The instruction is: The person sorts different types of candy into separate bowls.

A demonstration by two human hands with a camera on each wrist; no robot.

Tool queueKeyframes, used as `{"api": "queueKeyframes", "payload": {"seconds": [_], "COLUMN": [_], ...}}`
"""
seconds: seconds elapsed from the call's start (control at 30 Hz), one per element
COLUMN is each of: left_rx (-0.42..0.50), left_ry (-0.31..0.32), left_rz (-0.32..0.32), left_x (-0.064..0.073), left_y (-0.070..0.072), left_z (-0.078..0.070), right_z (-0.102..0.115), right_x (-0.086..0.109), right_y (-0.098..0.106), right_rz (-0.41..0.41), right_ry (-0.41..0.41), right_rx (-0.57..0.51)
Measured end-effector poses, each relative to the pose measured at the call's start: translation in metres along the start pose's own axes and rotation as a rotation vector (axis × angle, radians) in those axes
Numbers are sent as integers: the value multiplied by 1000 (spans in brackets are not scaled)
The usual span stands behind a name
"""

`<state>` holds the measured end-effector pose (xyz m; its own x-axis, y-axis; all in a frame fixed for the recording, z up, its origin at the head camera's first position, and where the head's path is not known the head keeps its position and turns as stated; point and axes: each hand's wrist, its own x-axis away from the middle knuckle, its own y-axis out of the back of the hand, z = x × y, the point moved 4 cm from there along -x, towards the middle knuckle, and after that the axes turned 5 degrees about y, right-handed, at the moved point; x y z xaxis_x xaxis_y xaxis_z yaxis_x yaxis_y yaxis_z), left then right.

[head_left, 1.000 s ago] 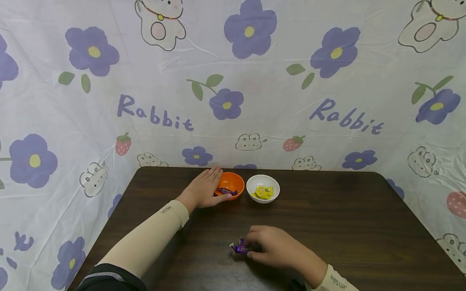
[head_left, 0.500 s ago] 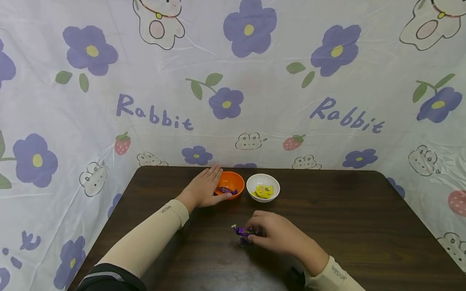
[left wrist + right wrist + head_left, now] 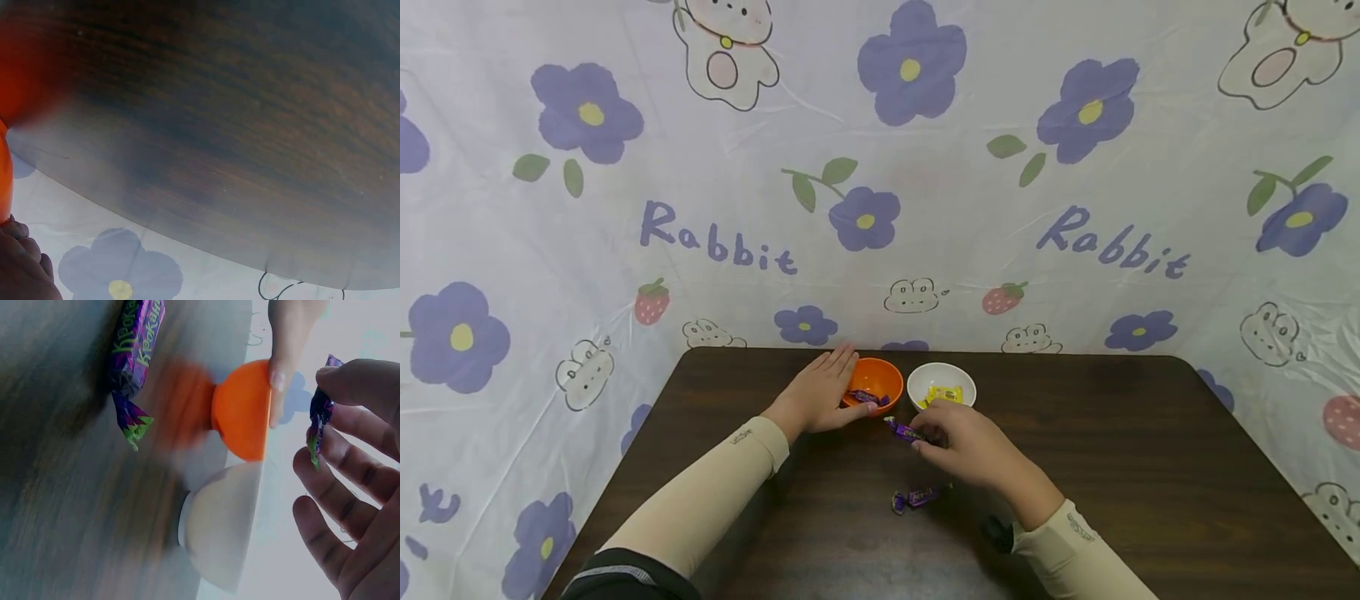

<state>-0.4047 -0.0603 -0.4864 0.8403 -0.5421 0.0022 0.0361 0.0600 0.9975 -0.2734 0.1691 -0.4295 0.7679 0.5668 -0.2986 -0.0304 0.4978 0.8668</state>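
Note:
My right hand (image 3: 968,446) pinches a purple wrapped candy (image 3: 902,430) by thumb and fingertips, raised over the table just in front of the two bowls. In the right wrist view the held candy (image 3: 320,415) shows a green twisted end. My left hand (image 3: 818,393) rests against the left side of an orange bowl (image 3: 887,372), fingers straight, thumb along its front. Purple candy (image 3: 867,397) lies inside that bowl. On the table nearer me is another purple candy (image 3: 922,497), well apart from both hands.
Right of the orange bowl stands a white bowl (image 3: 934,369) with yellow wrapped sweets (image 3: 947,392) in it, partly behind my right hand. The dark wooden table (image 3: 1112,442) ends at a patterned cloth (image 3: 925,167) hanging behind it.
My right hand has lifted one purple candy and carried it forward towards the bowls. The other purple candy stays behind on the table. My left hand keeps its place at the orange bowl.

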Motion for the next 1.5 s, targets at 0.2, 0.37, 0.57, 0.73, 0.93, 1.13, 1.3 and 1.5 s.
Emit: {"api": "queueKeyframes", "payload": {"seconds": [0.2, 0.37, 0.57, 0.73, 0.93, 1.13, 1.3, 1.5], "left_rx": [-1, 14, 3, 18, 30, 45, 39, 46], "left_ry": [4, 6, 4, 9, 10, 13, 17, 20], "left_rz": [-8, -17, -15, -2, -10, -10, -6, -17], "left_x": [2, 2, 3, 3, 2, 2, 3, 3], "left_y": [2, 4, 3, 4, 3, 1, 0, 0], "left_z": [-1, -1, -2, -2, -1, 0, 0, -1], "right_z": [-6, -9, -14, -18, -21, -27, -31, -31], "right_x": [-9, -16, -27, -37, -50, -62, -70, -77], "right_y": [-4, -5, -9, -10, -9, -14, -19, -25], "right_rz": [-43, -81, -84, -83, -87, -58, -44, -35], "right_ry": [-28, -32, -44, -48, -25, -68, -96, -139], "right_rx": [12, 37, 63, 63, 98, 148, 161, 165]}}
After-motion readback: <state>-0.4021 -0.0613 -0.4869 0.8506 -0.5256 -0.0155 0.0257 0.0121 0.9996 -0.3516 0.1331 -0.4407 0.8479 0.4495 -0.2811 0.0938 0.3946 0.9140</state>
